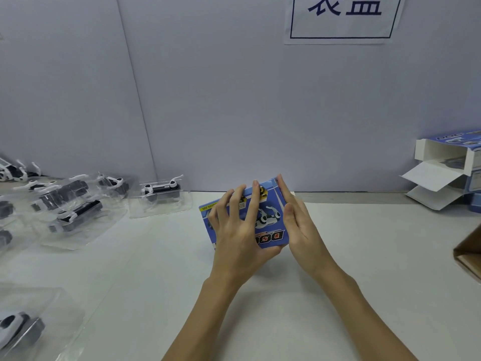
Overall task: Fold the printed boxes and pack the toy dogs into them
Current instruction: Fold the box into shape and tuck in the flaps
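Note:
A blue printed box [270, 225] with a toy dog picture sits tilted on the white table [286, 308], at the centre near the back wall. My left hand [238, 230] lies spread over its top face, fingers slightly curled, thumb under the near edge. My right hand [296, 225] presses flat, fingers straight, against the box's right side. Several toy dogs [161, 190] in clear plastic blister trays lie at the left of the table.
A stack of printed boxes [447, 170] with open white flaps stands at the far right. A brown cardboard corner [468, 254] juts in at the right edge. Another packed toy [18, 329] lies at the near left. A grey wall with a paper sign [343, 19] is behind.

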The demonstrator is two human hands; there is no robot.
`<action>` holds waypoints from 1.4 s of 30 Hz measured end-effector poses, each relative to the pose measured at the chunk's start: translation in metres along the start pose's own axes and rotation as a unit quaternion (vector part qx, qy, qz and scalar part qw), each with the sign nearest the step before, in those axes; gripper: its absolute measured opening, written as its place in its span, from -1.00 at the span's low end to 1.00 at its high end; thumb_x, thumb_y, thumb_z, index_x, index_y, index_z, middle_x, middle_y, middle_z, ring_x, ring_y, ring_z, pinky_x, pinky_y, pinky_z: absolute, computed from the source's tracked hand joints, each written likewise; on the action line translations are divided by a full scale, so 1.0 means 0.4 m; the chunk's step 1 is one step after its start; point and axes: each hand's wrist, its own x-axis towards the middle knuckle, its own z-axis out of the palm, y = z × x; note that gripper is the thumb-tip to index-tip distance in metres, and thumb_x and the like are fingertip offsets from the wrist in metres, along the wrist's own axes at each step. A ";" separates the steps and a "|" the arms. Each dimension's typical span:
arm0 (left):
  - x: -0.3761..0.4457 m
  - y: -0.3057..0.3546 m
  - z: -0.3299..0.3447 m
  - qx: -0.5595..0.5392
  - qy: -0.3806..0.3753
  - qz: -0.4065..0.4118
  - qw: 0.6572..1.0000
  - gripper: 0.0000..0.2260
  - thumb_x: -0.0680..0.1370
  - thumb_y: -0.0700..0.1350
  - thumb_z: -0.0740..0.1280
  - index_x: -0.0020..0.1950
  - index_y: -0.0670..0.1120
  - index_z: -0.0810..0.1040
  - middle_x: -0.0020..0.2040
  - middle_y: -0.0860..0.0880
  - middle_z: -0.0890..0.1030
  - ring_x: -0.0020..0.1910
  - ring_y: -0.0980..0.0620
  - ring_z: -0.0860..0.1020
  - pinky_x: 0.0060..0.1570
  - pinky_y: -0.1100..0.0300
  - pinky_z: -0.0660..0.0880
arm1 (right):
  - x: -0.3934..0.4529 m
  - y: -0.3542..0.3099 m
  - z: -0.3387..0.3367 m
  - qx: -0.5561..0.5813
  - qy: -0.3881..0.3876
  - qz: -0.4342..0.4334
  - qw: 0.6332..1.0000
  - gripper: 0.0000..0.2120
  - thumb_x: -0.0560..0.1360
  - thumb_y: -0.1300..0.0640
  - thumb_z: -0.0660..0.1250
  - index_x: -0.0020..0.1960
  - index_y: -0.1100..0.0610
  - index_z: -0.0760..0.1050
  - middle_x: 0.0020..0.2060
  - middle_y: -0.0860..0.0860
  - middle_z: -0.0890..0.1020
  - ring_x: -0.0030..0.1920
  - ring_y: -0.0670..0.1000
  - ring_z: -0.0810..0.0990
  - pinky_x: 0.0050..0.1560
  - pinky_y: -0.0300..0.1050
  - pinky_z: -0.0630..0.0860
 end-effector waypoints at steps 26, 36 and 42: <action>0.012 -0.004 -0.027 0.059 0.049 -0.050 0.996 0.02 0.38 0.52 0.34 0.63 -0.14 0.31 0.38 -0.19 0.45 0.37 -0.15 0.39 0.33 -0.17 0.39 | -0.013 -0.026 0.001 0.058 -0.005 -0.004 0.998 -0.57 0.66 -0.04 0.13 0.51 -0.20 0.35 0.29 -0.23 0.58 0.42 -0.05 0.51 -0.01 -0.17 0.68; 0.014 -0.007 -0.027 0.058 0.064 -0.057 0.995 0.00 0.40 0.51 0.32 0.62 -0.14 0.32 0.37 -0.19 0.45 0.35 -0.16 0.38 0.29 -0.17 0.37 | -0.017 -0.018 0.019 0.010 -0.014 -0.043 0.999 -0.43 0.62 0.05 0.33 0.56 -0.25 0.28 0.40 -0.23 0.49 0.43 -0.02 0.51 -0.03 -0.18 0.68; 0.012 -0.005 -0.023 0.052 0.076 -0.051 0.994 -0.03 0.44 0.51 0.27 0.62 -0.14 0.32 0.37 -0.18 0.45 0.35 -0.16 0.38 0.30 -0.15 0.36 | -0.015 -0.008 0.013 -0.008 -0.013 -0.051 0.999 -0.48 0.63 0.03 0.30 0.54 -0.25 0.30 0.37 -0.23 0.51 0.41 -0.05 0.51 -0.02 -0.23 0.67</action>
